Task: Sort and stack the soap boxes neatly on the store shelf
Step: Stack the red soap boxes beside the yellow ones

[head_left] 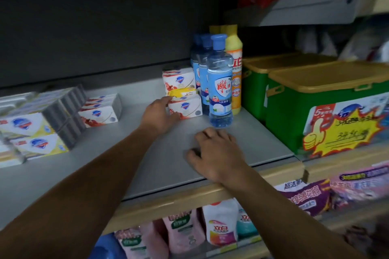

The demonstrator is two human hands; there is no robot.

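A small stack of soap boxes stands mid-shelf: a red-and-white box at the bottom, a yellow box on it, and more red-and-white boxes behind. My left hand touches the left end of the bottom and yellow boxes, fingers against them. My right hand rests flat on the grey shelf, holding nothing. Further left lie a pile of red-and-white boxes and stacked yellow-and-white soap packs.
Blue-capped clear bottles and a yellow bottle stand right of the soap stack. Green tubs with yellow lids fill the right. Detergent pouches sit on the shelf below.
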